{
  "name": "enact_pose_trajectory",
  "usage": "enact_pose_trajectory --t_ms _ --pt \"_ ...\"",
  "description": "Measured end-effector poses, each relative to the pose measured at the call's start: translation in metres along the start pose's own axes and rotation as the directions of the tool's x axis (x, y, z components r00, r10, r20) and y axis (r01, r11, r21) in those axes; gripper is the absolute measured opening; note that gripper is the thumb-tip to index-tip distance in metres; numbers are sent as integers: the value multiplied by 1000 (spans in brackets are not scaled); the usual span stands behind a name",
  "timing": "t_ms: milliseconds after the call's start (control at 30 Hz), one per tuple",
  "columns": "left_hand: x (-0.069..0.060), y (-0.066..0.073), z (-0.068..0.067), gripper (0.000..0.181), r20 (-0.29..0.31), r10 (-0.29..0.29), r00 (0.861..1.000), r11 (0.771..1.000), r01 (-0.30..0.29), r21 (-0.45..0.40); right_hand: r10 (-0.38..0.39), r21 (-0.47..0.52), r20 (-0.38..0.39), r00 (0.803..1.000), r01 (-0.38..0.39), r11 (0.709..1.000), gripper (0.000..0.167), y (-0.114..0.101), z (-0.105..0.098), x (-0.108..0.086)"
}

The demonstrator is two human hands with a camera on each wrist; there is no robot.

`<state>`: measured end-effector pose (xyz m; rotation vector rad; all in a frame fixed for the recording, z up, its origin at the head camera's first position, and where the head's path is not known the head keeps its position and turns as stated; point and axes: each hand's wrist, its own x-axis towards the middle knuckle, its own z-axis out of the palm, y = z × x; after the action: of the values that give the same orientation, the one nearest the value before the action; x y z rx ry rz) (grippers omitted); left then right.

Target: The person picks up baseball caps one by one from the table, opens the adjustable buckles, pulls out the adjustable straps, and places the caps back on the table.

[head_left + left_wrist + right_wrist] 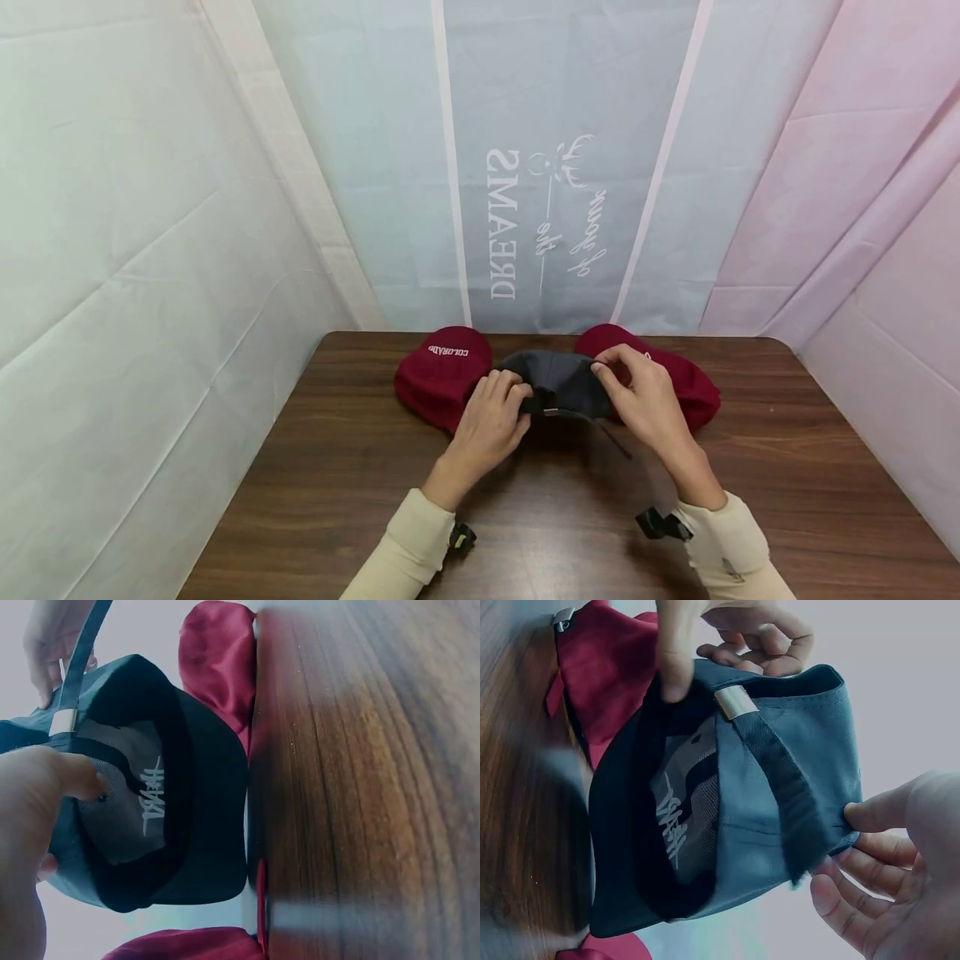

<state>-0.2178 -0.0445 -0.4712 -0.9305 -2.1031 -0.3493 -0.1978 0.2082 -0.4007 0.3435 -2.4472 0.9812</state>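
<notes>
Both hands hold a dark grey baseball cap (pixel 557 377) near the table's far edge. My left hand (pixel 487 423) grips its left side, and in the right wrist view the left thumb (pixel 676 671) reaches inside the opening. With thumb and fingers my right hand (pixel 647 402) pinches the crown's edge on the other side. The cap's back strap (pixel 780 780) hangs loose from a metal buckle (pixel 736 703). White lettering (pixel 152 796) shows on the pale lining inside. In the wrist views the brim faces the tabletop.
A maroon cap (pixel 433 385) lettered COLORADO lies left of the grey one. To its right sits another maroon cap (pixel 693 392), partly behind the right hand. All are on a brown wooden table (pixel 337 492), with fabric walls (pixel 150 250) around the back and sides.
</notes>
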Motion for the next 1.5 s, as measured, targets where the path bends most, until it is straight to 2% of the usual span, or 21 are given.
enact_pose_trajectory --t_ms 200,333,433,567,733,867,967,1067,1133,1300,1400,1500 --pt "5 1 -5 18 -34 -7 999 999 5 -53 -31 23 -48 998 32 999 9 -1 0 -1" --pt "10 2 -10 13 -79 -21 997 994 12 -111 -86 47 -99 991 91 995 17 -2 0 -3" --pt "14 3 -12 13 -100 -46 994 988 31 -154 -145 42 -107 984 151 988 21 -2 1 -6" --pt "17 4 -15 13 -101 -89 991 979 68 -194 -212 -26 -86 973 211 977 20 -3 5 -11" --pt "22 6 -20 13 -95 -138 986 966 112 -235 -305 -111 -83 949 296 949 16 -6 13 -19" --pt "25 7 -23 15 -86 -180 980 947 149 -283 -358 -162 -55 932 345 924 32 -9 18 -23" --pt "28 7 -26 15 -73 -213 974 929 179 -323 -376 -218 -11 926 365 905 46 -12 20 -25" --pt "30 8 -29 15 -66 -238 969 914 200 -352 -387 -272 19 922 377 885 54 -12 23 -26" --pt "32 8 -31 15 -70 -244 967 910 203 -361 -395 -296 20 919 382 875 50 -12 24 -26" --pt "35 7 -35 17 -80 -244 966 910 200 -363 -417 -275 -57 907 387 880 20 -11 24 -24" --pt "37 5 -37 17 -93 -246 965 909 196 -367 -444 -238 -132 886 406 882 13 -14 22 -20" --pt "40 3 -40 16 -115 -247 962 908 188 -375 -465 -205 -199 862 428 880 13 -18 20 -14"
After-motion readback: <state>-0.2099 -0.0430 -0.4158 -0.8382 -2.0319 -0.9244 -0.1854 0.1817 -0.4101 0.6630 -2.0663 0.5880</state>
